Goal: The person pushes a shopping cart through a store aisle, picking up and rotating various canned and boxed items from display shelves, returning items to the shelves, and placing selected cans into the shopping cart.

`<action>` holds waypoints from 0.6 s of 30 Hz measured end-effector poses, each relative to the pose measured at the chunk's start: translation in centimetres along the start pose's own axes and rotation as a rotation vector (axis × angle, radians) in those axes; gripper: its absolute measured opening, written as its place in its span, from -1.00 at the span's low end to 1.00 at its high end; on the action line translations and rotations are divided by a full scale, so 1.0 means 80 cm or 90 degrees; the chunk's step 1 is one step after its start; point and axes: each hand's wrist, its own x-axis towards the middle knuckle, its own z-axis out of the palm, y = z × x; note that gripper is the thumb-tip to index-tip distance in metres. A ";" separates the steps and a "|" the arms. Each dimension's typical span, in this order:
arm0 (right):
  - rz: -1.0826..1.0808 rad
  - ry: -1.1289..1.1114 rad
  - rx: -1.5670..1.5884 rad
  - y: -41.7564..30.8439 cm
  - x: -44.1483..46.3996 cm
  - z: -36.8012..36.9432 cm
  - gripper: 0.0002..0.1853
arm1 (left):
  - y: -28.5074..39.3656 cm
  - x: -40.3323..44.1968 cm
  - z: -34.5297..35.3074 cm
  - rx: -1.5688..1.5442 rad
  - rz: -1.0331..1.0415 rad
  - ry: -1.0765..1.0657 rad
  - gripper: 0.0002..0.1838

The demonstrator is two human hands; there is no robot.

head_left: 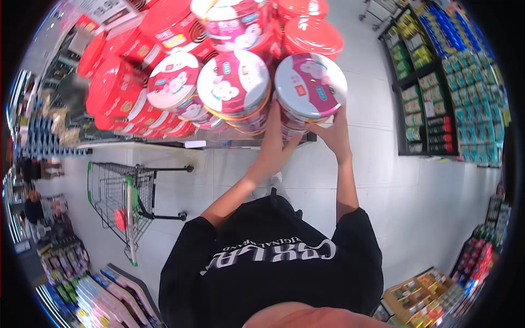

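Observation:
On a display stand, several round tubs with white and magenta lids are stacked. My left hand (275, 143) reaches up to the left side of the rightmost tub (310, 86), its fingers against the side and partly hidden between this tub and the middle one (234, 85). My right hand (334, 134) is on the tub's right side, with the thumb near its lower front edge. Both hands are wrapped round this tub, one on each side. A third magenta and white tub (175, 82) stands further left.
Red tubs (117, 87) fill the stand's left and back, near a price sign (106, 12). A shopping cart (128, 197) stands on the floor at the left. Stocked shelves (426, 104) rise at the right, and boxed goods (418, 295) lie at the lower right.

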 end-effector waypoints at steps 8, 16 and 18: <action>0.075 0.160 0.043 0.060 -0.121 0.065 -0.51 | -0.075 -0.234 -0.116 0.200 -0.297 -0.064 -0.42; -0.021 -0.437 0.023 0.000 -0.243 0.346 -0.62 | -0.085 -0.530 -0.266 0.341 -0.529 0.206 -0.64; -0.132 -0.554 0.003 -0.047 -0.269 0.420 -0.65 | -0.087 -0.597 -0.295 0.347 -0.547 0.253 -0.64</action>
